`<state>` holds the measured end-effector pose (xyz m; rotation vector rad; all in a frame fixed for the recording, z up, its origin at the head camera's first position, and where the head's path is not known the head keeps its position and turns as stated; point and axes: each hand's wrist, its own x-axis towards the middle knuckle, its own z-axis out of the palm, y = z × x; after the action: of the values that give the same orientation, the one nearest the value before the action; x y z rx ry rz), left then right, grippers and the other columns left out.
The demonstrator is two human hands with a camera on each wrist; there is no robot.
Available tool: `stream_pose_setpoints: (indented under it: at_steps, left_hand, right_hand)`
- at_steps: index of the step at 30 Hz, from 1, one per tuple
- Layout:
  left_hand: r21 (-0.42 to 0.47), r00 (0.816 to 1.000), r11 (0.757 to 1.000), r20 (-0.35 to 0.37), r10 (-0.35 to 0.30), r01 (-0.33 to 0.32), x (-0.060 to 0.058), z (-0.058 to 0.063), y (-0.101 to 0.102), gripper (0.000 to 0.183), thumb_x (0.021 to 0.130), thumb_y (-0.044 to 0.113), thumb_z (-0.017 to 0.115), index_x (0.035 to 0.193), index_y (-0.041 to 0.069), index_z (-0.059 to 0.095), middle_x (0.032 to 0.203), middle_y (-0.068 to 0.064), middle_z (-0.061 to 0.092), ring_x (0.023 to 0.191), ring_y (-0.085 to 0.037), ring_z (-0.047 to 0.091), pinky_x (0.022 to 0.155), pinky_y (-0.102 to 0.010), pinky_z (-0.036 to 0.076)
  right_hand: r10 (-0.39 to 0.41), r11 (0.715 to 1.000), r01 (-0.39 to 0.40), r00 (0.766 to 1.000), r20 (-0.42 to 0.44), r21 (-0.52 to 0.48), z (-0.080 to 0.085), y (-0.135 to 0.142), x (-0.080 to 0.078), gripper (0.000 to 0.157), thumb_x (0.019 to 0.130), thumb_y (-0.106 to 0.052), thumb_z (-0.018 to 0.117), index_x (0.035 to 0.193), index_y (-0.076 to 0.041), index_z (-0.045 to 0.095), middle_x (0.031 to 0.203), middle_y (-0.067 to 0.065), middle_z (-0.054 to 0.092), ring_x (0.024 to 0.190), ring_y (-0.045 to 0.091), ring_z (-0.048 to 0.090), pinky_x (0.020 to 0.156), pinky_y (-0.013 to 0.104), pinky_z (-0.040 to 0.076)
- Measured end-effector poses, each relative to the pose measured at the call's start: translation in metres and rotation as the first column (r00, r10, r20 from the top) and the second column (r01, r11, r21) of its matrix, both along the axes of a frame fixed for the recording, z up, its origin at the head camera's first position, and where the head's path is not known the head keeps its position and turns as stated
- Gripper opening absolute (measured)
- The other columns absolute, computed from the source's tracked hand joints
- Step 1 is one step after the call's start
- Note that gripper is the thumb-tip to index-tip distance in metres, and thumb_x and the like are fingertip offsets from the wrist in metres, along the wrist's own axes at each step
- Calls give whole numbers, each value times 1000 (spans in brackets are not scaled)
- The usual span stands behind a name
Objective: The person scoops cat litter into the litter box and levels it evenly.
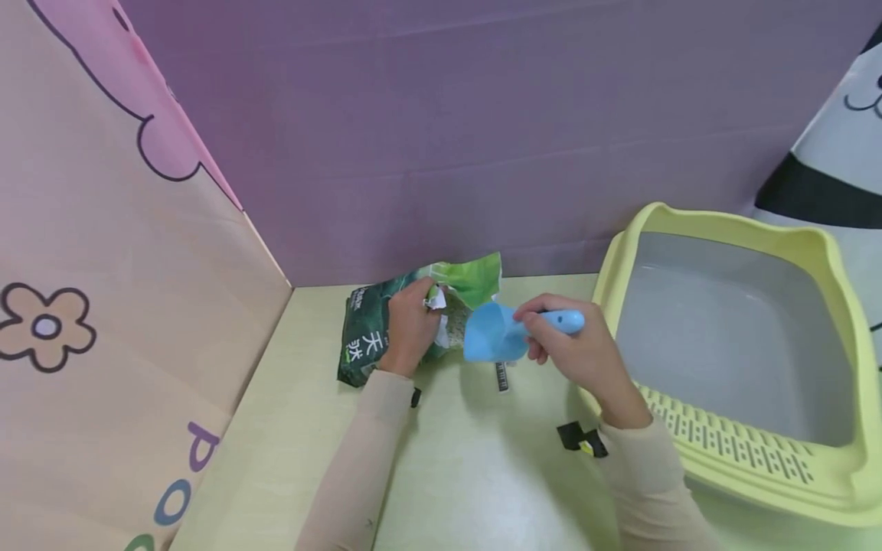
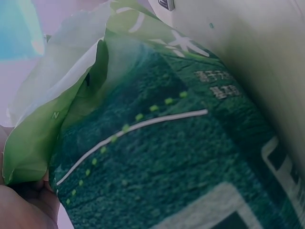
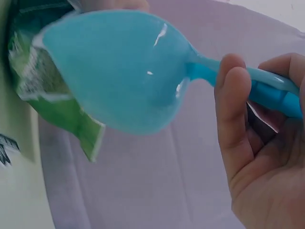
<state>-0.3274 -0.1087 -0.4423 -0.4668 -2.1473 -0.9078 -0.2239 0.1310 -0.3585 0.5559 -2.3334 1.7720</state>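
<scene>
A dark green bag (image 1: 365,329) of granules lies on its side at the back of the table, its torn mouth facing right. My left hand (image 1: 412,321) grips the bag's edge by the mouth; the left wrist view shows the fingers (image 2: 33,205) at the folded light green rim. Pale granules (image 1: 456,317) show inside the opening. In my right hand (image 1: 568,337) is a light blue scoop (image 1: 492,333), held by its handle with the bowl just right of the bag's mouth. From the right wrist view, thumb and fingers pinch the handle (image 3: 274,90).
On the right stands a yellow litter box (image 1: 844,344) with a grey inside and a slotted front ledge. Black tape pieces (image 1: 570,436) and a small barcode label (image 1: 502,376) are on the table (image 1: 455,482). A purple backdrop (image 1: 482,138) rises behind, a printed panel (image 1: 124,268) at left.
</scene>
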Motion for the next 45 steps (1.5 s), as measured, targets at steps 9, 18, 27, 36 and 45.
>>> stream_pose_setpoints:
  at_steps: [9, 18, 27, 36, 45]
  left_hand:
    - [-26, 1000, 1000, 18, 15, -15, 2, 2, 0, 17, 95, 13, 72, 82, 5, 66, 82, -12, 73, 72, -30, 70, 68, -46, 55]
    - [-70, 999, 997, 8, 34, -33, 6, 4, 1, 11, 93, 9, 72, 83, 5, 68, 85, -11, 75, 76, -31, 73, 71, -47, 57]
    - [-105, 999, 994, -16, 33, -35, 8, 3, 7, 17, 93, 12, 73, 79, 6, 65, 82, -10, 74, 72, -29, 71, 65, -43, 56]
    - [-138, 999, 990, -8, 32, -33, 8, 0, 12, 10, 92, 10, 73, 84, 7, 68, 85, -9, 75, 76, -28, 73, 69, -45, 57]
    - [-158, 999, 986, -25, 46, -49, 7, 0, 13, 8, 92, 9, 72, 84, 7, 68, 85, -8, 75, 75, -28, 73, 68, -46, 57]
  right_hand:
    - [31, 981, 48, 917, -397, 188, -27, -29, -9, 13, 88, -1, 67, 93, -8, 77, 74, 2, 72, 59, 8, 59, 56, 28, 53]
    - [51, 955, 132, 807, -588, 264, -35, -39, -11, 10, 83, -4, 68, 88, -10, 75, 80, 2, 74, 65, 11, 64, 60, 31, 55]
    - [26, 931, 164, 861, -508, 325, -41, -45, -11, 10, 86, -2, 68, 87, -10, 74, 83, 3, 74, 67, 12, 65, 62, 31, 55]
    - [-147, 949, 267, 847, -511, 168, -57, -54, -17, 11, 82, -3, 66, 83, -7, 76, 77, 4, 75, 58, 10, 61, 56, 26, 52]
    - [-349, 926, 376, 873, -341, 14, -71, -69, -18, 13, 82, -4, 67, 84, -10, 79, 65, 2, 69, 48, 5, 49, 43, 20, 38]
